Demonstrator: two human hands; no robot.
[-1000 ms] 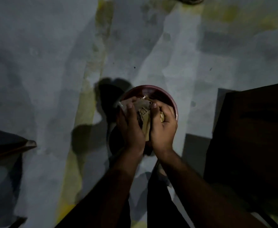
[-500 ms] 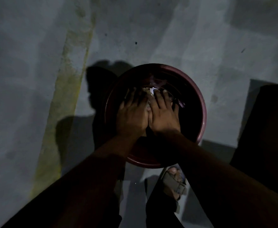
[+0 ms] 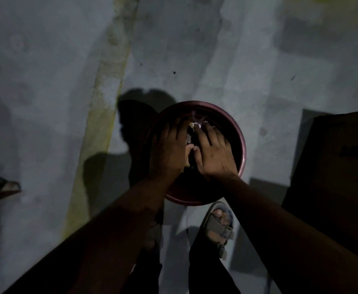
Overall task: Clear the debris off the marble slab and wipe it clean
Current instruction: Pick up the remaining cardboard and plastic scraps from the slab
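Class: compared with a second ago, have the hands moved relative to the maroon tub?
Yes. Both hands have gone down from above the maroon tub's rim into it, fingers now spread over the debris.

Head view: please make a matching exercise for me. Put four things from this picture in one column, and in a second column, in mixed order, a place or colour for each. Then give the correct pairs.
Column 1
1. basin
2. left hand
3. sandal
4. stripe on the floor

Column 2
A. yellowish, left of the basin
B. dark red, round, standing on the grey floor
C. on a foot, just below the basin in the picture
D. inside the basin, next to the right hand, with pale scraps between them

Pairs: 1-B, 2-D, 3-C, 4-A
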